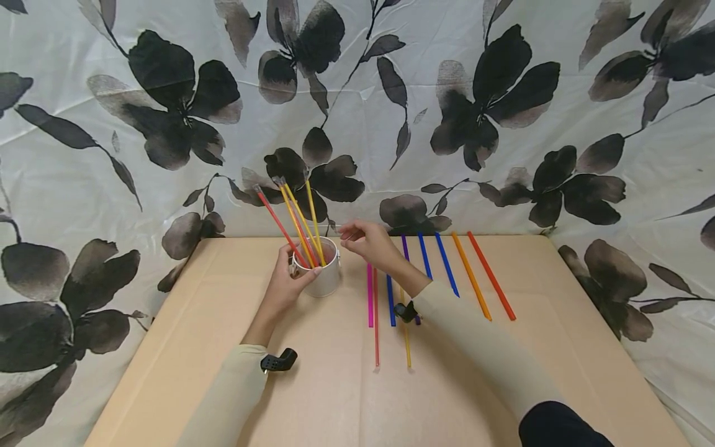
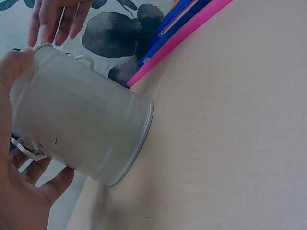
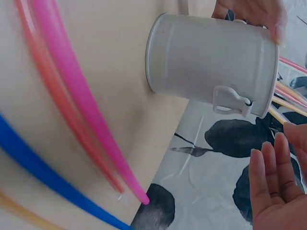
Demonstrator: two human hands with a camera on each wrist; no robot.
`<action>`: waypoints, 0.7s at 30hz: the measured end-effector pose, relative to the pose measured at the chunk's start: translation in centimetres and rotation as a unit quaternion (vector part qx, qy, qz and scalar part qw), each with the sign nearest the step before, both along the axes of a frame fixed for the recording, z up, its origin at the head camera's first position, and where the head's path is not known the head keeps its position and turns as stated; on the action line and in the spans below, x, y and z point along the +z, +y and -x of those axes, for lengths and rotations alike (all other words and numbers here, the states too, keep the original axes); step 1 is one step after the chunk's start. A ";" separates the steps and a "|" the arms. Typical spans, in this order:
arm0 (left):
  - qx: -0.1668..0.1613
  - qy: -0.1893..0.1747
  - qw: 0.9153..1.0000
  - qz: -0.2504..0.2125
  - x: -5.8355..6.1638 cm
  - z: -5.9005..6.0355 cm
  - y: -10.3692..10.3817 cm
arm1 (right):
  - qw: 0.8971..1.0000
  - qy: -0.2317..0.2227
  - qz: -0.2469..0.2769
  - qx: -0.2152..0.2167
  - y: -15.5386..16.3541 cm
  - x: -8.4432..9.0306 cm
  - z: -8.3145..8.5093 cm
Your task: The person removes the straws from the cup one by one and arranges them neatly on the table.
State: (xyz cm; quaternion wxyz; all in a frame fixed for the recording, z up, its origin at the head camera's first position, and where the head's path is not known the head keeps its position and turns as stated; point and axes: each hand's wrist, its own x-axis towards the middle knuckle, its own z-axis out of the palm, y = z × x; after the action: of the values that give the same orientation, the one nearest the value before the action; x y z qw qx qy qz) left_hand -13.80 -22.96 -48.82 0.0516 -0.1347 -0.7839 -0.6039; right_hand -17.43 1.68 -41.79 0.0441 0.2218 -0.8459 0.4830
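Note:
A small white metal bucket (image 1: 324, 282) with side handles stands near the far edge of the table. Several thin red and yellow sticks (image 1: 311, 214) with pale tips lean out of it. My left hand (image 1: 286, 279) grips the bucket from its left side, thumb at the rim; in the left wrist view the bucket (image 2: 81, 110) hides part of the fingers. Just right of the rim hovers my right hand (image 1: 365, 241), its fingers loosely bent and nothing seen between them. The right wrist view shows these fingers (image 3: 269, 177) beside the bucket's mouth.
Right of the bucket lie a pink stick (image 1: 370, 298), a thin red one (image 1: 377, 335), a thin yellow one (image 1: 408, 347), and several blue, purple, orange and red sticks (image 1: 491, 276). My right forearm passes over some. Behind the table (image 1: 324, 397) hangs a flower-patterned cloth (image 1: 357, 112).

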 end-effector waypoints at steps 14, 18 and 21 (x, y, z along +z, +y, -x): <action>-0.019 -0.008 1.000 0.009 2.6 -1.7 0.3 | 0.999 -0.018 -0.023 0.032 -3.6 -0.2 1.8; -0.010 0.003 1.000 0.010 0.8 -0.7 0.0 | 0.998 -0.039 -0.030 0.051 -4.0 -0.5 1.9; -0.005 0.007 1.000 0.008 0.0 -0.1 -0.2 | 0.997 -0.046 -0.032 0.061 -4.2 -0.7 2.0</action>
State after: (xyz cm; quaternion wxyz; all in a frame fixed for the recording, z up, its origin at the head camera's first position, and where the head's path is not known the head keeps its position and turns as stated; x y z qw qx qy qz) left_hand -13.71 -23.20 -48.86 0.0529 -0.1431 -0.7877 -0.5969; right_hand -19.45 -2.53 -42.46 -0.0317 0.2517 -0.8472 0.4668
